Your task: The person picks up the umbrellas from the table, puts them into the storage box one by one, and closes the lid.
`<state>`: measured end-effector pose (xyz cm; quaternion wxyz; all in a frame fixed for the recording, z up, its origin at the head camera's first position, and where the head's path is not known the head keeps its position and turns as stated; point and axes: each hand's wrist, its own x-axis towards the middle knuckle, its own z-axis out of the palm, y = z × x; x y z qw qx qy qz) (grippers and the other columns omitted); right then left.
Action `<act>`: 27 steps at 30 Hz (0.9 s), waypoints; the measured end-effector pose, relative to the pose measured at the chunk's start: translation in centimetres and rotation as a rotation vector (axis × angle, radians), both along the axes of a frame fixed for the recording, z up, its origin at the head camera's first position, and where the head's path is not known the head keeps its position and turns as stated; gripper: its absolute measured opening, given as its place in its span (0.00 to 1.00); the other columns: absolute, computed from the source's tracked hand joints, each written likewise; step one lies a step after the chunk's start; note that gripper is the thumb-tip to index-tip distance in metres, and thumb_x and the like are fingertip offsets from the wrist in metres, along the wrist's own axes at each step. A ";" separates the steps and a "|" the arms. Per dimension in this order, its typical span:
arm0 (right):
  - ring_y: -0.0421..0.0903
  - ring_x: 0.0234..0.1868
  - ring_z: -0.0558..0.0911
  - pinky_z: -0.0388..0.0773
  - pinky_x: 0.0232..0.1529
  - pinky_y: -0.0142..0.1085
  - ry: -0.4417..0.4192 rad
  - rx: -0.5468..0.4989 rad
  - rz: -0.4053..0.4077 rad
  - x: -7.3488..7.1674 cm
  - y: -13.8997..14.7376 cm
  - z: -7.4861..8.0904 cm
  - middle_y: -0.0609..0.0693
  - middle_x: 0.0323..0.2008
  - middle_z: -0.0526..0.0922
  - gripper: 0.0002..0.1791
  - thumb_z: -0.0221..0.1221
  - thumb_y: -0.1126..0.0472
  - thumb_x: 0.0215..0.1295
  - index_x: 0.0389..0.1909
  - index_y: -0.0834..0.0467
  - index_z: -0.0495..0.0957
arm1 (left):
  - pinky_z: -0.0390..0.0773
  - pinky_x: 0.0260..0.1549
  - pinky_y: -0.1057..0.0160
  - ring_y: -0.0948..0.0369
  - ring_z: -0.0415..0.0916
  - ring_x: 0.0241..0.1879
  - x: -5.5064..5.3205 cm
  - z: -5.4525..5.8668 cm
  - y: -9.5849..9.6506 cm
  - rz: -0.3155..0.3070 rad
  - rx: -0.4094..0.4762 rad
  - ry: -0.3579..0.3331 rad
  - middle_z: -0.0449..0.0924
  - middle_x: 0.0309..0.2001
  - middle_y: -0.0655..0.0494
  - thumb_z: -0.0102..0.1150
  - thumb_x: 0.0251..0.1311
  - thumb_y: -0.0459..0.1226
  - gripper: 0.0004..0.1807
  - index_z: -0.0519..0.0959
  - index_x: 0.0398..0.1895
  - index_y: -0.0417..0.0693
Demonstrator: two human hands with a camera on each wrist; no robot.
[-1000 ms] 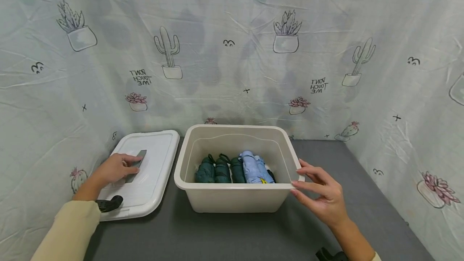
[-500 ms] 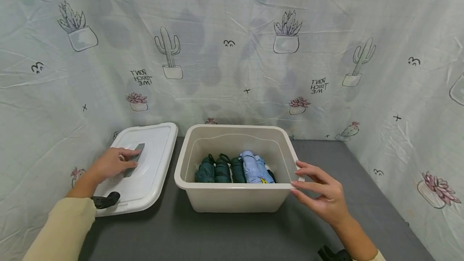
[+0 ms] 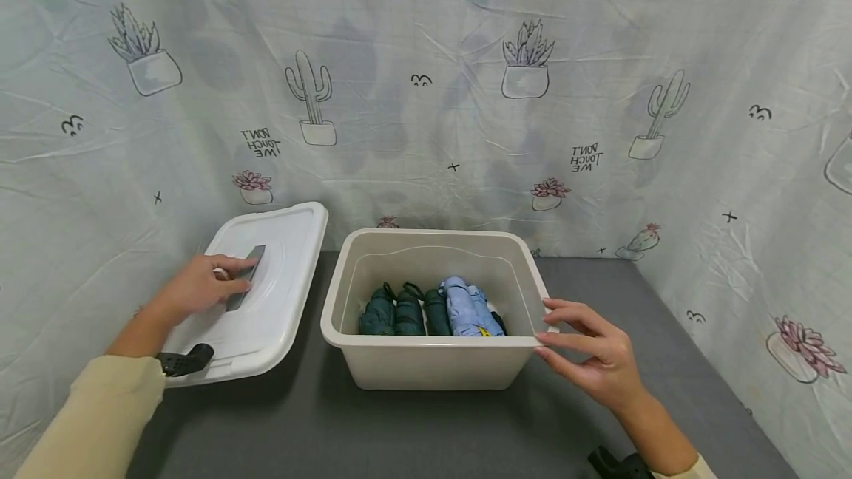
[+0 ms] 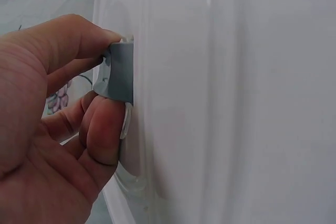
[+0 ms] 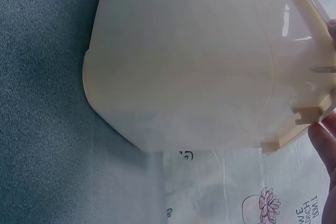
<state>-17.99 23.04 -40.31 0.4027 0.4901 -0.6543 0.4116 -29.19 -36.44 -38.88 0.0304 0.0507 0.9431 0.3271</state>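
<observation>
In the head view my left hand (image 3: 200, 288) pinches the grey handle (image 3: 249, 274) of a white plastic lid (image 3: 286, 287). The left wrist view has thumb and fingertips on either side of that handle (image 4: 121, 72). The lid is tilted, its far edge raised against the curtain. At the right, my right hand (image 3: 594, 355) holds the front right corner of a beige storage box (image 3: 433, 365), fingers over its rim and thumb below. Inside lie dark green rolled fabric bundles (image 3: 409, 313) with loops and light blue ones (image 3: 461, 307), like folded umbrellas.
The box stands on a grey table (image 3: 426, 435). A pale curtain (image 3: 413, 124) printed with potted plants encloses the back and both sides. The lid is left of the box, with a narrow gap between them.
My left hand has raised the lid by its handle, moving up and slightly left; the lid's shadow on the table has widened. My right hand and the box have stayed in place.
</observation>
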 end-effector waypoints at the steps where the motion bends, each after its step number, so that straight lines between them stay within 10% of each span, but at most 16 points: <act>1: 0.51 0.62 0.82 0.78 0.64 0.31 0.000 0.001 0.003 0.0 0.0 0.0 0.65 0.43 0.83 0.08 0.72 0.65 0.61 0.34 0.69 0.89 | 0.79 0.27 0.63 0.56 0.73 0.37 0.0 0.3 0.1 -0.001 0.008 0.003 0.73 0.43 0.45 0.70 0.62 0.42 0.33 0.74 0.70 0.43; 27: 0.50 0.63 0.82 0.78 0.64 0.29 -0.014 0.039 -0.006 -0.1 0.5 0.1 0.63 0.42 0.83 0.08 0.72 0.64 0.61 0.35 0.67 0.89 | 0.80 0.29 0.65 0.62 0.75 0.30 0.7 6.1 3.0 -0.072 0.118 0.086 0.69 0.42 0.49 0.70 0.64 0.43 0.33 0.74 0.71 0.46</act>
